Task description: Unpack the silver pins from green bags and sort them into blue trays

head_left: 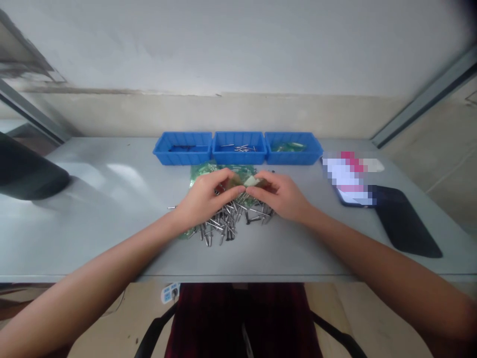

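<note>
My left hand (208, 194) and my right hand (285, 195) meet over a heap of rivets, thumbs nearly touching. Between their fingertips they pinch a small pale green plastic piece (252, 181); its exact kind is too blurred to tell. Silver pop rivets (223, 226) with long pins lie in a loose pile under and in front of the hands. A few dark screws or rivets (248, 218) are mixed in. Behind and beneath the pile spreads a green plastic bag (201, 171), partly covered by my left hand.
Along the wall stand three blue bins: the left bin (182, 158) with dark pieces, the middle bin (239, 158) with silver rivets, the right bin (294, 158) with green packets. A phone (348, 184) and a black flat object (406, 221) lie right. A dark cylinder (32, 171) is left.
</note>
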The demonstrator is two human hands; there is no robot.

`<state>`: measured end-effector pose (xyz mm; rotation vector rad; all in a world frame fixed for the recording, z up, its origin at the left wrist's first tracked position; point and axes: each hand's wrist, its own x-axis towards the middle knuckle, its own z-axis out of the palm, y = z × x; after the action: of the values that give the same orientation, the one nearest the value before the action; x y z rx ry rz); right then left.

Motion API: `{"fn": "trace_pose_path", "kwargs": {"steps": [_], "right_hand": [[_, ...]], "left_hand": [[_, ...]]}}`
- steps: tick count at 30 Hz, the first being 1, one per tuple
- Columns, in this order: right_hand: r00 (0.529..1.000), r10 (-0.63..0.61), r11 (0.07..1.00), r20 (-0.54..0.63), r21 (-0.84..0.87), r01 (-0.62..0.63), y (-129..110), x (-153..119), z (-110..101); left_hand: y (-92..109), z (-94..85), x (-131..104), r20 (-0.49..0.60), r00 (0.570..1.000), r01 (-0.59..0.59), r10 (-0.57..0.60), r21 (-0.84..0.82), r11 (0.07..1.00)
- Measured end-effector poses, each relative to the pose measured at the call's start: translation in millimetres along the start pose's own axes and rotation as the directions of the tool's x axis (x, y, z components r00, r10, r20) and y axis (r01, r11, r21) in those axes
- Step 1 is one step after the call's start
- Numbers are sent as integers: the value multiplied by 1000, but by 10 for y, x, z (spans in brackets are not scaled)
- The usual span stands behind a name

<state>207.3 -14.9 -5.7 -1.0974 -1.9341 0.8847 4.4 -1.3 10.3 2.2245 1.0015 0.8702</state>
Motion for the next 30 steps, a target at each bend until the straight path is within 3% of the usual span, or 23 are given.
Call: {"fn": "trace_pose_path", "kwargs": {"steps": [6,17,23,27,30], "right_hand": [[999,32,996,-4,88,-31,17,-2,15],[999,39,994,-2,105,-38,16,-13,11],[996,73,986,-58,157,-63,-7,6,1],[984,76,977,-162,208,-42,12,36,-13],[981,34,992,-190,129,-10,40,57,-26]], "left_hand": [[-72,10,-6,65,997,46,-47,17,999],[-43,3,-11,86,995,40,-41,21,999],[-30,24,-32,21,1000,-13,12,28,1000],[3,29,-34,-31,999,-33,31,-37,999],[-14,38,-34,-55,998,-43,42,-21,999]]}}
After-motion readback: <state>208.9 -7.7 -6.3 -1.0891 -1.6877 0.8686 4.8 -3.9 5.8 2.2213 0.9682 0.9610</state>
